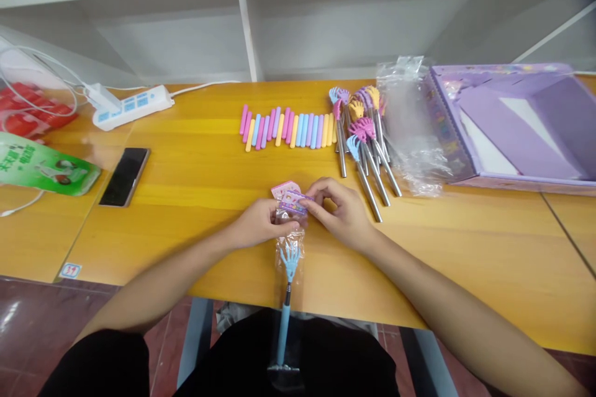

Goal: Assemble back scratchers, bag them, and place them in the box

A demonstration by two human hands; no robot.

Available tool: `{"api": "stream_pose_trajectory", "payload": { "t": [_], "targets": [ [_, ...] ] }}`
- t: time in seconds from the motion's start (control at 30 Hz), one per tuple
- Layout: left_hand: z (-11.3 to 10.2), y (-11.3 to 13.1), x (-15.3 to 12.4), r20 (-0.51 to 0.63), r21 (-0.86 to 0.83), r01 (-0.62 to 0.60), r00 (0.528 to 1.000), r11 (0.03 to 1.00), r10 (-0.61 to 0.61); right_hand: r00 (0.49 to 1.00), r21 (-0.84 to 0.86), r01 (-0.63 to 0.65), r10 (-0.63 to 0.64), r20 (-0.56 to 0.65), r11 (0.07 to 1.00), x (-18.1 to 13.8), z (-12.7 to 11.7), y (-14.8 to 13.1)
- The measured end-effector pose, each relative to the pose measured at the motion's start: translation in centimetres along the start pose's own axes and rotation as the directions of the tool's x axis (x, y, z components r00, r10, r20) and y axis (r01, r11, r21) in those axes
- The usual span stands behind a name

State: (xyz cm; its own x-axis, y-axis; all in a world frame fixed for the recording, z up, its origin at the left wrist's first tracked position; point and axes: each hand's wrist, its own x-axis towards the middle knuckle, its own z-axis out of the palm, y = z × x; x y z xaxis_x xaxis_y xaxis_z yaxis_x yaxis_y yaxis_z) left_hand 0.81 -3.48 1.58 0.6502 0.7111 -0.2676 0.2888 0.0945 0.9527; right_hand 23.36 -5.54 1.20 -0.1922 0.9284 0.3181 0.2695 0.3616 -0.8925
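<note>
Looks like the header-card step, at the top end of a clear bag (298, 237). Pinching the bag with the left hand (258, 221), gripping a purple card (292, 200) by its edge with the right hand (342, 214), with a pink card (285, 188) just behind. Can't make out the hidden left fingertips, though. Can see the blue back scratcher (284, 319) inside the bag, with its head nearest the hands and its handle out past the edge of the tabletop (200, 164). Probably calls for squaring the card up and keeping the bag flat.
</note>
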Motion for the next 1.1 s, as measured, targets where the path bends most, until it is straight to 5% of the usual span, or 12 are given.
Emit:
{"api": "stream_pose_trajectory", "payload": {
  "t": [0.53, 0.73, 0.93, 1.1],
  "targets": [
    [-0.1, 0.4, 0.0, -0.022, 0.132, -0.007, 1.000, 0.991, 0.010, 0.986, 0.005, 0.094, -0.094, 0.137, 0.996, 0.3, -0.6, -0.6],
    [0.0, 0.1, 0.1, 0.000, 0.110, -0.037, 0.999, 0.993, 0.037, 0.969, 0.255, -0.126, 0.065, 0.237, 0.959, 0.5, -0.6, -0.2],
    [0.7, -0.9, 0.0, -0.125, -0.204, -0.187, 0.979, 0.961, 0.164, 0.949, 0.313, -0.305, 0.261, 0.176, 0.899, 0.6, -0.9, 0.6],
    [0.2, -0.4, -0.4, -0.016, 0.056, -0.216, 0.976, 0.975, 0.217, 0.935, 0.278, -0.355, 0.334, 0.122, 0.893, 0.6, -1.3, 0.7]
  ]
}}
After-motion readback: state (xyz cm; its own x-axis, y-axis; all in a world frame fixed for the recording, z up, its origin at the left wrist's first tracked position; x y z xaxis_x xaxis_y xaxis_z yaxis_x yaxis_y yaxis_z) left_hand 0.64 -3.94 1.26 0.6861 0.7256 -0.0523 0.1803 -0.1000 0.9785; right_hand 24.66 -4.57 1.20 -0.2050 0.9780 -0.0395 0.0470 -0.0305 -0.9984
